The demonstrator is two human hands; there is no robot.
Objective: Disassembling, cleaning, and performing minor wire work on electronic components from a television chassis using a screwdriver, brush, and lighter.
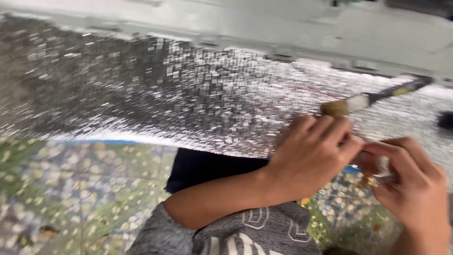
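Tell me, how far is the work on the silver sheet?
Done: the embossed silver sheet lies spread out. In hand: the left hand and right hand meet at its near edge, pinching something small and blurred. A brush lies on the sheet. What is left cannot be told.

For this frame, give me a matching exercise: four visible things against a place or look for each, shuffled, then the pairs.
Things:
1. paintbrush
2. foil-faced sheet
3. left hand
4. right hand

Descriptions:
A. shiny silver with an embossed grid, covering most of the work surface
B. at the frame's right edge, fingers pinching something small and pale, too blurred to identify
C. lying on the sheet beyond the hands, dark handle pointing up and right
D. curled at the sheet's near edge, grey sleeve pushed up the forearm

Pairs: 1-C, 2-A, 3-D, 4-B
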